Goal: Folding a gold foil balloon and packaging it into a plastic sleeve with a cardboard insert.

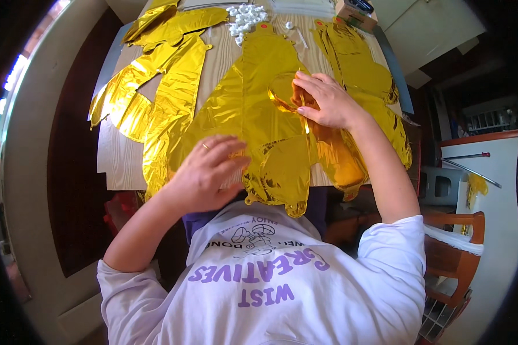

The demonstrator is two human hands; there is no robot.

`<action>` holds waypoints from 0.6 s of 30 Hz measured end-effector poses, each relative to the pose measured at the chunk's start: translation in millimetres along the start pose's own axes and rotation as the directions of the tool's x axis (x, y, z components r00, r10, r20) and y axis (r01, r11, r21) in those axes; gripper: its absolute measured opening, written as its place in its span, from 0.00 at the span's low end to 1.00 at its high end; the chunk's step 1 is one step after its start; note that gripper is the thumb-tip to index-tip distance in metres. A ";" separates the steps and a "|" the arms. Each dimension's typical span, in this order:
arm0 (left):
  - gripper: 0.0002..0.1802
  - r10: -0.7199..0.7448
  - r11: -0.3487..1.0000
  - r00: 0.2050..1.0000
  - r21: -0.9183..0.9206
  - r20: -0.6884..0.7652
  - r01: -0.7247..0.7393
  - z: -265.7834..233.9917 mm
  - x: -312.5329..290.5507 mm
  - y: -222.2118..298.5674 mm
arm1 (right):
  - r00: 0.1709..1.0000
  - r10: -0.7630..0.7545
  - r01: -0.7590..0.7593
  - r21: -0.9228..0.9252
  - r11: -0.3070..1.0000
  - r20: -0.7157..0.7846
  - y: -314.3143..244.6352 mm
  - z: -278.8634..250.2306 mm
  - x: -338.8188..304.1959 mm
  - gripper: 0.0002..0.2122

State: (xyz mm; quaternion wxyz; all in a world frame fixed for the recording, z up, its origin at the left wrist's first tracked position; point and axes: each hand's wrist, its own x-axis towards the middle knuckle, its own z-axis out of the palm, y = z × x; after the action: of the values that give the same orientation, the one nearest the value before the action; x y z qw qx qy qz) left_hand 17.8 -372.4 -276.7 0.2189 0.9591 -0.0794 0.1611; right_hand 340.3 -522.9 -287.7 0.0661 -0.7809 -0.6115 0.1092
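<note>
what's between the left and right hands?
Gold foil, seen in the head view, spans the stretch between left hand and right hand.

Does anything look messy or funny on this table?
A little. The middle gold foil piece pokes past the near edge of the table, so it looks untidy. Up at the far side, one small white piece sits apart from the loose white pile. Nothing looks clearly broken.
</note>
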 end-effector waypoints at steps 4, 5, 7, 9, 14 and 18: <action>0.26 0.089 0.994 0.992 -0.064 0.091 -0.083 14.5 -6.3 18.9 | 0.998 -0.026 0.029 0.043 0.999 -0.056 -0.5 2.7 -0.7 0.30; 0.26 0.091 0.994 0.991 -0.069 0.096 -0.084 17.5 -6.8 19.4 | 0.998 -0.032 0.034 0.042 0.999 -0.059 0.9 2.7 0.8 0.30; 0.27 0.090 0.993 0.991 -0.086 0.101 -0.082 22.6 -8.0 20.2 | 0.997 -0.039 0.042 0.039 0.998 -0.066 1.4 3.2 -0.7 0.29; 0.27 0.087 0.992 0.991 -0.103 0.101 -0.077 24.0 -7.9 18.9 | 0.996 -0.046 0.049 0.037 0.998 -0.082 0.7 2.3 -1.1 0.27; 0.27 0.087 0.986 0.993 -0.149 0.080 -0.075 22.0 -6.3 19.1 | 0.983 -0.044 0.065 0.115 0.991 -0.179 5.4 0.7 -7.2 0.23; 0.26 0.056 0.980 0.997 -0.194 0.048 -0.045 8.7 1.1 18.4 | 0.952 -0.054 0.104 0.151 0.983 -0.302 0.2 0.7 -19.5 0.19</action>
State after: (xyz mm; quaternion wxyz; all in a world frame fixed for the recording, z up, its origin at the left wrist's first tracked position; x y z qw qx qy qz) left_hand 17.1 -392.8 -276.5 0.3045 0.9350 -0.1248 0.1325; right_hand 335.9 -541.9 -286.7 0.2258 -0.7550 -0.6145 0.0385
